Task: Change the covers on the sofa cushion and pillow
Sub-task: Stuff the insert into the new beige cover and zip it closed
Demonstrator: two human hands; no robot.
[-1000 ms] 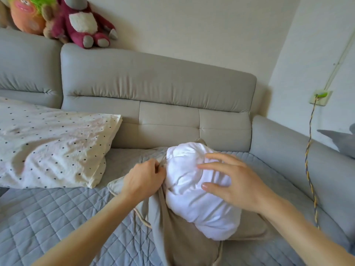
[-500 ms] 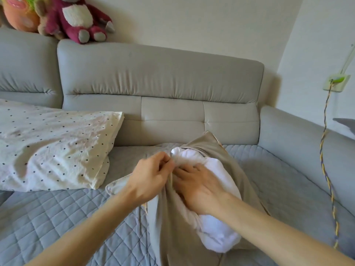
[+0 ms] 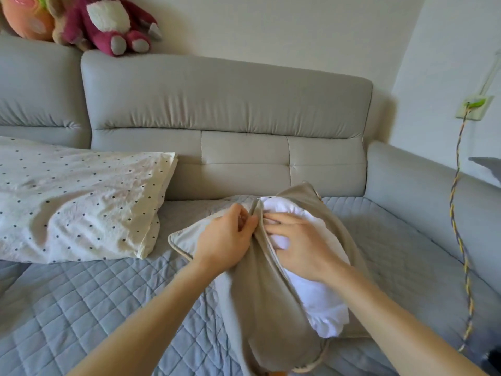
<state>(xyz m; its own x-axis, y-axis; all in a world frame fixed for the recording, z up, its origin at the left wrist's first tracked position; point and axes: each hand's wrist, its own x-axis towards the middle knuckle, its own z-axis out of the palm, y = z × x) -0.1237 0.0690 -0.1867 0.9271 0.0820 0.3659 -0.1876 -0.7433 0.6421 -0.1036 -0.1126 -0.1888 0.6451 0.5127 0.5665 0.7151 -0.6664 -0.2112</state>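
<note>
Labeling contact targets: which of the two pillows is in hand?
The white pillow in the beige cover, under the right hand; the polka-dot pillow lies untouched.

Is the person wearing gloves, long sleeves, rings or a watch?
No. The left hand and right hand are bare: no gloves, and no rings show. The forearms are bare too, right down to the picture's edge, with no sleeves, watch or bracelet in view.

A white cushion insert [image 3: 317,294] lies half inside an open beige cover [image 3: 260,302] on the sofa.
</note>
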